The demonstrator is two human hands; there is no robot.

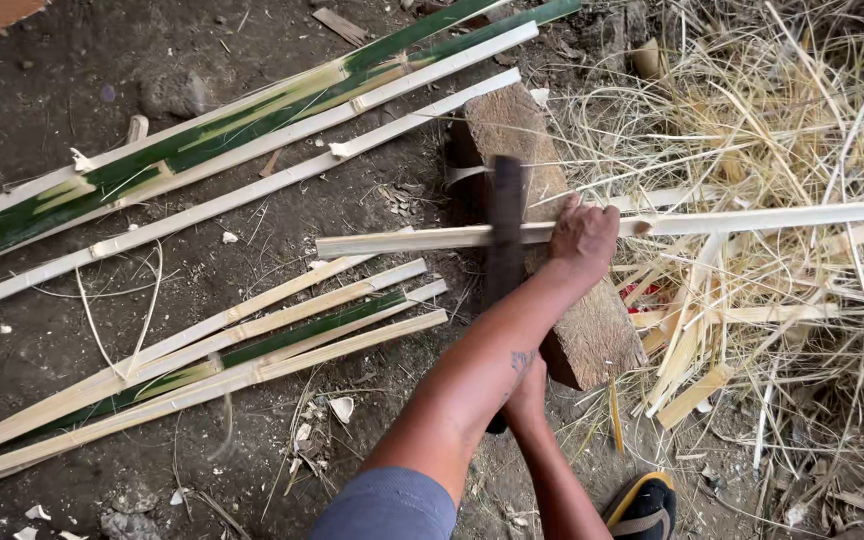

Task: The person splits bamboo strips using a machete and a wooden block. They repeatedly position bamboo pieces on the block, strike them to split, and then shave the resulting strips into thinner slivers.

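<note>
One hand [582, 238] pins bamboo strip [752, 218] across wooden block [592, 335] edge.

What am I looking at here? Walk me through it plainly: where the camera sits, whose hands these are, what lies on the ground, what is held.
There is no machine here, only one person's two bare hands. The single picture comes from a camera worn on that person's head, looking down.

The left hand has its fingers closed around a long pale bamboo strip that lies across a wooden block. The right hand, mostly hidden under the left forearm, grips the lower end of a dark blade that stands across the strip on the block.

On the dirt ground to the left lie split bamboo lengths, some still green. To the right is a pile of dry shavings. A sandalled foot shows at the bottom.
</note>
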